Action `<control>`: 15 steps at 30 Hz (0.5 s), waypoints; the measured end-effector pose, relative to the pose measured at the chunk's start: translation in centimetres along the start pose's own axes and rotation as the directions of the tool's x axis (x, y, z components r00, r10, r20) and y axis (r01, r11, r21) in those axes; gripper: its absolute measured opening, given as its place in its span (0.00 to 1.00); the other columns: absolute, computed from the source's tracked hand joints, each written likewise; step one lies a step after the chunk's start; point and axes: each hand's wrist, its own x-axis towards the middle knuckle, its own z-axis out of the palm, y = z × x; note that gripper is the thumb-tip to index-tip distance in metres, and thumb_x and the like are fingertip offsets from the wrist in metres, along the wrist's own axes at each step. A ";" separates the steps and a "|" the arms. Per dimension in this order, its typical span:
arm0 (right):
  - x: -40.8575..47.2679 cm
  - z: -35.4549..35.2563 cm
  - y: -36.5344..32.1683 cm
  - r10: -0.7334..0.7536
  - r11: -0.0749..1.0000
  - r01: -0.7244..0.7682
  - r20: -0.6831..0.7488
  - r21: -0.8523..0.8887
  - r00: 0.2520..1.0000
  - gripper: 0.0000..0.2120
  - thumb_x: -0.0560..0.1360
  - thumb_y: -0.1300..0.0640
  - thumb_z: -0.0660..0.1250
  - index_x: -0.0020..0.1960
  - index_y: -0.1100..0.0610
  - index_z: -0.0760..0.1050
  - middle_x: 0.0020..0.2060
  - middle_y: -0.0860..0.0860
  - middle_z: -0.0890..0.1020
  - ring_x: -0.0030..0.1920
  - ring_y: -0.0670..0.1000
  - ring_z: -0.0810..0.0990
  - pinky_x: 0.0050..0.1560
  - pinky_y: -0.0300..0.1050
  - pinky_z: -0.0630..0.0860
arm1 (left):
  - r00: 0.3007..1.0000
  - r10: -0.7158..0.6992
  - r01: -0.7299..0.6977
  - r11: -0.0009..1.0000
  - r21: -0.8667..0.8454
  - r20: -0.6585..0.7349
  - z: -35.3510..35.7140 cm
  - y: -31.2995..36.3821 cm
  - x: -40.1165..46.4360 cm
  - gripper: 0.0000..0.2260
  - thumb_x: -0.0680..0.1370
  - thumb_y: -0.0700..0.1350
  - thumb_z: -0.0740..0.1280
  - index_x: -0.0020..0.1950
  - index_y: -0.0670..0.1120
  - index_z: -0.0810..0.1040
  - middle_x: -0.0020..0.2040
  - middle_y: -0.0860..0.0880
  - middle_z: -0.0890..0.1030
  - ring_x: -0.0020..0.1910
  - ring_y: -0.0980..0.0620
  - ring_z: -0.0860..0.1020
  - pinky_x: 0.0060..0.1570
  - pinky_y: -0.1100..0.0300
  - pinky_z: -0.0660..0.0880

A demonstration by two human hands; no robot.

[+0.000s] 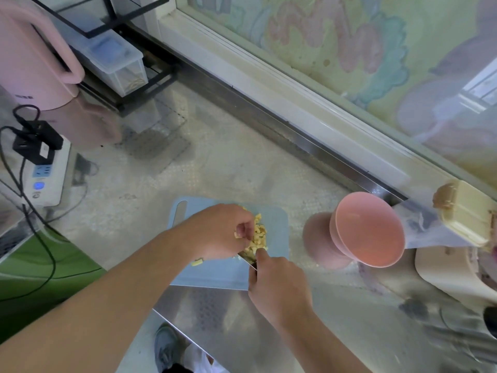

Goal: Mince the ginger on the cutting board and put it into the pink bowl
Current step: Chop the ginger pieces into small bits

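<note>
My right hand (278, 285), low in the middle of the frame, is curled round the handle of a steel-bladed knife (248, 258); only a short strip of blade shows past my fingers, its edge down on the pale blue plastic cutting board (277, 227). My left hand (219, 232) reaches in from the lower left with its fingers curled, pinching a few bits of the pale yellow chopped ginger (258, 236). The ginger lies in a loose heap on the middle of the board, between my two hands and touching the blade. One stray yellow piece (197, 263) sits apart from the heap, on the board just under my left wrist.

The board lies flat on the mottled, shiny steel surface (228, 168), its slotted handle end toward the left of the frame. To its right, near but not touching, stands the round pink bowl (369, 232); it looks empty, though the picture is blurred there. At the far right edge, a cream-coloured box (468, 216) rests past the bowl.

At the left edge is a white power strip (47, 176) with black plugs and cables. Farther back, in the upper left, stand a pink kettle (32, 57) and a clear plastic container (115, 60) on a black wire rack.
</note>
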 end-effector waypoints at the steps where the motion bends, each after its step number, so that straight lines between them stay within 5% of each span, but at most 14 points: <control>1: 0.0 -0.2 0.1 -0.002 1.000 0.002 0.003 -0.004 1.000 0.06 0.81 0.51 0.55 0.54 0.52 0.67 0.41 0.53 0.79 0.37 0.59 0.70 0.37 0.49 0.65 | 0.998 -0.012 0.011 1.000 0.026 0.063 -0.2 0.0 0.1 0.04 0.78 0.46 0.69 0.47 0.55 0.81 0.47 0.58 0.81 0.38 0.61 0.77 0.36 0.63 0.71; 5: 0.0 -0.5 0.2 -0.036 0.999 0.036 0.019 -0.031 0.999 0.07 0.80 0.50 0.57 0.49 0.53 0.63 0.39 0.52 0.77 0.37 0.59 0.70 0.36 0.49 0.65 | 0.985 -0.053 0.034 0.993 0.113 0.163 -0.1 -0.5 1.6 0.04 0.77 0.45 0.72 0.44 0.53 0.84 0.43 0.56 0.84 0.34 0.60 0.78 0.32 0.66 0.69; 9: 0.0 -0.2 0.6 -0.059 0.997 0.060 0.012 -0.050 0.998 0.07 0.80 0.50 0.57 0.48 0.53 0.61 0.33 0.49 0.68 0.36 0.59 0.71 0.36 0.49 0.65 | 0.995 -0.086 0.080 0.991 0.109 0.048 0.7 -1.0 2.7 0.06 0.75 0.42 0.74 0.41 0.52 0.83 0.39 0.56 0.82 0.39 0.56 0.80 0.36 0.62 0.73; 12: 0.2 -0.1 0.8 -0.061 0.997 0.061 -0.004 -0.043 0.998 0.06 0.80 0.50 0.56 0.49 0.52 0.62 0.33 0.49 0.67 0.36 0.59 0.71 0.36 0.49 0.66 | 0.998 -0.042 0.046 0.995 0.084 -0.047 1.2 -0.9 2.8 0.04 0.78 0.48 0.72 0.43 0.53 0.81 0.40 0.57 0.81 0.41 0.56 0.78 0.38 0.59 0.73; 15: 0.5 -0.2 1.0 -0.063 0.998 0.062 -0.015 -0.033 0.998 0.08 0.80 0.50 0.56 0.56 0.51 0.67 0.36 0.50 0.72 0.37 0.58 0.71 0.37 0.49 0.67 | 1.000 -0.018 0.018 0.996 0.085 0.008 1.4 0.0 2.9 0.08 0.76 0.55 0.71 0.45 0.53 0.78 0.40 0.56 0.80 0.40 0.55 0.78 0.36 0.58 0.71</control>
